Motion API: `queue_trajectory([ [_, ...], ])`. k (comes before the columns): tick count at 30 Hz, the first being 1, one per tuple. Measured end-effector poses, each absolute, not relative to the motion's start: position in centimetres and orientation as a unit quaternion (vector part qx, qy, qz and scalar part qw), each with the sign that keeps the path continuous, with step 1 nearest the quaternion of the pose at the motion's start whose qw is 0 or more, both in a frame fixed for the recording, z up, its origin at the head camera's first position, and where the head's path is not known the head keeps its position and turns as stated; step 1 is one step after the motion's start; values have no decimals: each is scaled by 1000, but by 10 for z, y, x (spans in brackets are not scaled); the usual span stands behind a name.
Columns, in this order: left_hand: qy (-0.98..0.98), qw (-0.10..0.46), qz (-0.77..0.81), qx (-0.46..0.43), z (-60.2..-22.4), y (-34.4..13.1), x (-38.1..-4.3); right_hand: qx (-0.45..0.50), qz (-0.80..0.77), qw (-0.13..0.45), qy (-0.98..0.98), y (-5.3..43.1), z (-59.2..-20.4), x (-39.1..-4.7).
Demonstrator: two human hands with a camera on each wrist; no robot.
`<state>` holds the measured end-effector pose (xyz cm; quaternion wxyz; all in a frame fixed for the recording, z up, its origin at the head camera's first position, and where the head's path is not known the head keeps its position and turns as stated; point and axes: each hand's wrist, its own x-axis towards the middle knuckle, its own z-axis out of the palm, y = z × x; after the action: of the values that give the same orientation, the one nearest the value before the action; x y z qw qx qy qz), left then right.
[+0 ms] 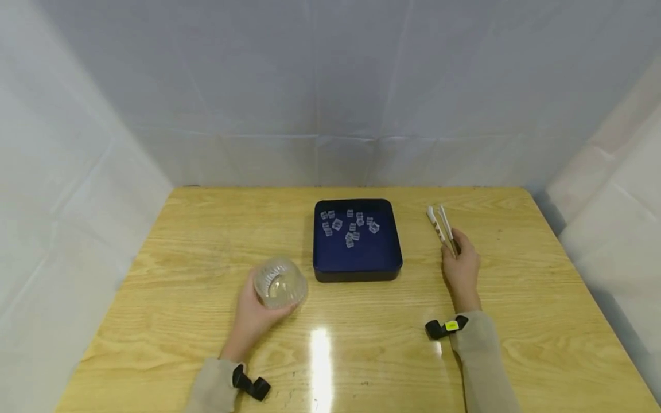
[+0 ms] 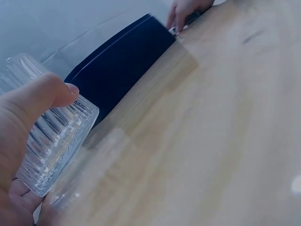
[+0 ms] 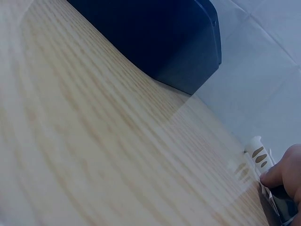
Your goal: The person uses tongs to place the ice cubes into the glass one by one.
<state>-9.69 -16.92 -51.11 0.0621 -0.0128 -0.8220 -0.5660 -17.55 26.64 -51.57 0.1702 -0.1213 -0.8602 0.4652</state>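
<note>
My left hand [image 1: 260, 307] grips a clear ribbed glass [image 1: 279, 284] to the front left of the tray. In the left wrist view, the thumb lies across the side of this glass [image 2: 61, 136], whose base is close to the tabletop. A pair of tongs [image 1: 443, 229] with white ends is held in my right hand [image 1: 462, 269], right of the tray. Those ends point away from me and stand slightly apart. Slots show in a white tong end [image 3: 260, 155] in the right wrist view, where only part of the hand is visible.
Between the hands stands a dark blue square tray [image 1: 356, 261] with a raised rim. Several small clear cubes [image 1: 337, 224] lie scattered over its far half. The wooden table [image 1: 206, 241] meets pale sheeting [image 1: 320, 86] at the back and sides.
</note>
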Motion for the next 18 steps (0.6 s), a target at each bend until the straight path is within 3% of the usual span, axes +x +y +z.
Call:
queue_trajectory([
  [18,-804,16,-576,-144,-510,-119,-38,-123,461,176,-861,266,-517,-177],
])
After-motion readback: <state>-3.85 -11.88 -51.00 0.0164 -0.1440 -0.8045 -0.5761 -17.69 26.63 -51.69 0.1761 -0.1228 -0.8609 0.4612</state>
